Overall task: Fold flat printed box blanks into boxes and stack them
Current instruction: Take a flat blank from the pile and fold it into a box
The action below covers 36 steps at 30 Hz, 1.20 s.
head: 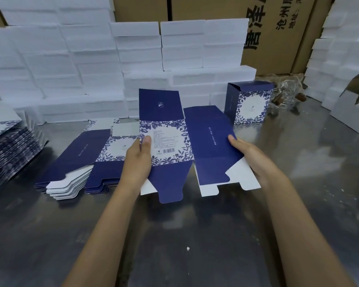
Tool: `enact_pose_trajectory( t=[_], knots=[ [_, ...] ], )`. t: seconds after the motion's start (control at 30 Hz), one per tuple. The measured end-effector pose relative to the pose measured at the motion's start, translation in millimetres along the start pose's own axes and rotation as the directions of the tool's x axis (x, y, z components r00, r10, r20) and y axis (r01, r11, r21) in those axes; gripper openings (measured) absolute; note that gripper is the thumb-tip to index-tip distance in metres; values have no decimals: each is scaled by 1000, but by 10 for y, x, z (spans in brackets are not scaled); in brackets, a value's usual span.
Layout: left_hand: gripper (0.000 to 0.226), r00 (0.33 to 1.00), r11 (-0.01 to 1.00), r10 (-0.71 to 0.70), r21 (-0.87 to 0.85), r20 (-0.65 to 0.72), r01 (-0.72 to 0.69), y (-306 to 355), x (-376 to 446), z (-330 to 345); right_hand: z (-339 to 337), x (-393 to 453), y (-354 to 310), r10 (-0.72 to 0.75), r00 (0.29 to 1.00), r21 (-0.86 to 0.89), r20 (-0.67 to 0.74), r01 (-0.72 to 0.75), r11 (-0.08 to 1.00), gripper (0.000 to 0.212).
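Note:
I hold one blue-and-white printed box blank (170, 141) above the metal table, partly opened. My left hand (139, 160) grips its left edge, thumb on the floral panel with the barcode. My right hand (249, 158) grips the right edge of the plain blue side panel, thumb on top. A pile of flat blanks (81, 162) lies on the table to the left of my left hand. One folded box (249, 104) stands upright behind the blank, at the right.
A second stack of flat blanks (8, 154) sits at the far left edge. White foam blocks (91, 69) are stacked along the back and at the right (340, 79). Brown cartons (278, 34) stand behind. Glass items (286, 96) lie beside the folded box.

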State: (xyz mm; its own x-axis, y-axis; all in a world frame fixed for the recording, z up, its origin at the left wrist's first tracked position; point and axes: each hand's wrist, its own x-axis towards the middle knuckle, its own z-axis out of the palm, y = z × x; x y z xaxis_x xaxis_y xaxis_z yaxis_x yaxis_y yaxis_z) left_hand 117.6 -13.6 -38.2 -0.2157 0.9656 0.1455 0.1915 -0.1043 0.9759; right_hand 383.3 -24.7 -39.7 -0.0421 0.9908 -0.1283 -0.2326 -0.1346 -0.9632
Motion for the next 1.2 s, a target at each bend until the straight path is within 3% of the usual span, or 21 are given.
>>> enact_pose_trajectory(
  t=[0.13, 0.2, 0.27, 0.37, 0.4, 0.47, 0.53, 0.63, 0.73, 0.83, 0.97, 1.03, 1.1, 1.2],
  knots=[
    [23, 1000, 1000, 9, 1, 19, -9, 10, -21, 9, -46, -42, -77, 8, 1000, -3, 17, -8, 1000, 33],
    [54, 992, 989, 97, 106, 81, -106, 30, -52, 34, -39, -74, -117, 28, 999, 27, -25, -27, 999, 34],
    [81, 953, 963, 190, 147, 235, -228, 39, -84, 72, -16, -109, -141, 72, 995, 68, -66, -67, 995, 38],
    [99, 836, 971, 89, 139, 542, -194, 39, -159, 116, 72, -127, -132, 38, 999, 164, 25, -42, 986, 42],
    [98, 804, 967, 96, 136, 586, -214, 34, -183, 136, 101, -120, -122, 19, 998, 163, 54, -28, 986, 43],
    [85, 823, 963, 185, 66, 537, -260, 42, -222, 185, 153, -119, -108, -20, 994, 117, 107, 8, 993, 39],
    [66, 881, 968, 246, -64, 405, -241, 73, -236, 216, 183, -118, -93, -72, 973, 71, 219, 57, 996, 37],
    [42, 937, 970, 216, -168, 276, -174, 97, -230, 216, 231, -95, -46, -131, 938, -95, 320, 169, 981, 64],
    [33, 948, 969, 201, -191, 247, -155, 122, -242, 201, 320, -48, 8, -184, 948, -312, 259, 262, 913, 83],
    [35, 962, 973, 159, -198, 222, -115, 173, -245, 181, 353, -5, 82, -233, 964, -472, 131, 267, 840, 88],
    [43, 965, 982, 141, -156, 220, -108, 177, -234, 183, 343, 51, 190, -244, 967, -593, 74, 239, 769, 80],
    [47, 964, 982, 156, -140, 213, -128, 166, -230, 192, 310, 68, 184, -248, 968, -666, 36, 208, 716, 63],
    [49, 965, 980, 169, -137, 199, -144, 150, -217, 196, 265, 77, 168, -270, 963, -802, 5, 166, 575, 42],
    [50, 959, 975, 196, -145, 202, -169, 113, -195, 202, 231, 83, 192, -249, 967, -889, 57, 162, 428, 35]
  ],
)
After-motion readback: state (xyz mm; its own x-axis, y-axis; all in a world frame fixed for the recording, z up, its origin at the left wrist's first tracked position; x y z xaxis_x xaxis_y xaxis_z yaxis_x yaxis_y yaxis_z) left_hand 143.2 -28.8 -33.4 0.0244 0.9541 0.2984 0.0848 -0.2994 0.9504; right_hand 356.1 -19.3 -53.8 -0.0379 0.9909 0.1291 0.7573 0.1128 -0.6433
